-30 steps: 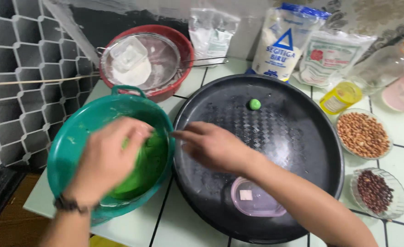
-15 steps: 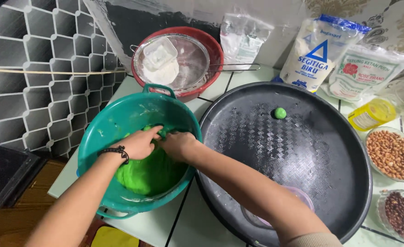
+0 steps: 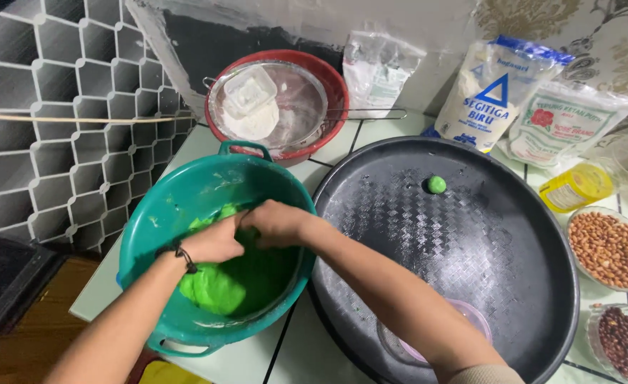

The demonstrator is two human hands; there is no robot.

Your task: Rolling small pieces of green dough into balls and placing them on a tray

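Both hands in teal basin [image 3: 186, 206] | left hand [image 3: 214, 242], right hand [image 3: 278, 222] | fingers curled, pinching green dough [image 3: 221, 288]

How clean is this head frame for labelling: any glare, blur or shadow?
Head view: sharp overall, no evident motion blur on the left hand or right hand; soft glare on the black tray and the flour bags; dough evenly lit, with shadow deep in the green basin.

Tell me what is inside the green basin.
The green basin holds a mass of bright green dough. The left hand and right hand press into it, covering the dough beneath them and part of the basin's floor.
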